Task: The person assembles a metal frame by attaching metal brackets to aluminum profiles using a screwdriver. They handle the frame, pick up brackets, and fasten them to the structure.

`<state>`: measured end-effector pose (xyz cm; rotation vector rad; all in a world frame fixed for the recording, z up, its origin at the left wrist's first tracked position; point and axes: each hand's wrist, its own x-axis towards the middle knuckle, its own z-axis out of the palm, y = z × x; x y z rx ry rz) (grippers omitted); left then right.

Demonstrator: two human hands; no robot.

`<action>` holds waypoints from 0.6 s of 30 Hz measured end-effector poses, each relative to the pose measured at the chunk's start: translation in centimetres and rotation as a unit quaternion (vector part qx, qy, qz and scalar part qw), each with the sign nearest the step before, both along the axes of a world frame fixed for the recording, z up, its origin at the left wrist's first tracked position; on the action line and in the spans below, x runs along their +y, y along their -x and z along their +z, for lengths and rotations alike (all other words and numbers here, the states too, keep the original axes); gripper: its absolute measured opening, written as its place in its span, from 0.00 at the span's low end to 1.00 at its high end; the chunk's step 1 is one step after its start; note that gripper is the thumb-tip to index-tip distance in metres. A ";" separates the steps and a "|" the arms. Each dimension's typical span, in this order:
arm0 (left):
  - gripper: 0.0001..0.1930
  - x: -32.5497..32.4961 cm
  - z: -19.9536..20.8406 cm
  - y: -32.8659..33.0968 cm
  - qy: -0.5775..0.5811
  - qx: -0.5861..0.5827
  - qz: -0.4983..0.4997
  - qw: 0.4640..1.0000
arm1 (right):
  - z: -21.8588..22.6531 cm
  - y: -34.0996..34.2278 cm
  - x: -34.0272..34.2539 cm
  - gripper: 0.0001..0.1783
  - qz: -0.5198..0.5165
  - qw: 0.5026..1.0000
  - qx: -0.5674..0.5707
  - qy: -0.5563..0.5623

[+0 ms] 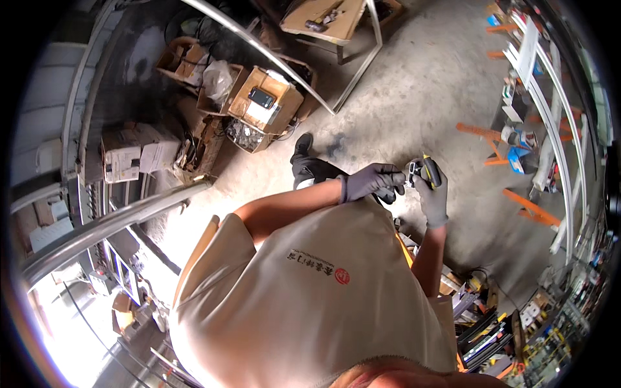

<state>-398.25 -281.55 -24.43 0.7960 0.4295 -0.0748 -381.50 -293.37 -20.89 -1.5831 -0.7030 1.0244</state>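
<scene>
My right hand (431,199), in a pale grey glove, is closed around a black and yellow hand tool (432,171); its exact kind does not show clearly. Beside the tool, by the right fingertips, is a small silver metal piece (412,169) with an opening in it. My left hand (374,182), in a dark grey glove, reaches across with its fingers bent together close to the metal piece. What the left fingers pinch is too small to make out. Both hands are in front of my body, over the concrete floor.
Open cardboard boxes (260,107) stand at the left, one with a phone (261,97) on top. A metal frame (354,81) and a small table (323,19) with a hammer stand at the far side. Long white profiles (550,119) and orange supports (532,208) line the right.
</scene>
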 end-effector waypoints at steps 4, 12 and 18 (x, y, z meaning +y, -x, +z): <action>0.23 -4.3 1.4 -5.4 -0.114 -0.062 -0.044 0.991 | 1.0 -7.1 -4.8 0.16 0.090 0.996 0.025 0.013; 0.26 -4.9 1.1 -15.6 0.007 -0.064 -0.068 0.996 | 1.2 -16.2 -6.3 0.17 0.095 0.982 -0.149 -0.062; 0.15 -1.4 1.7 -29.2 0.085 -0.037 -0.071 0.993 | -0.8 -24.9 -8.4 0.23 -0.188 0.973 0.024 -0.128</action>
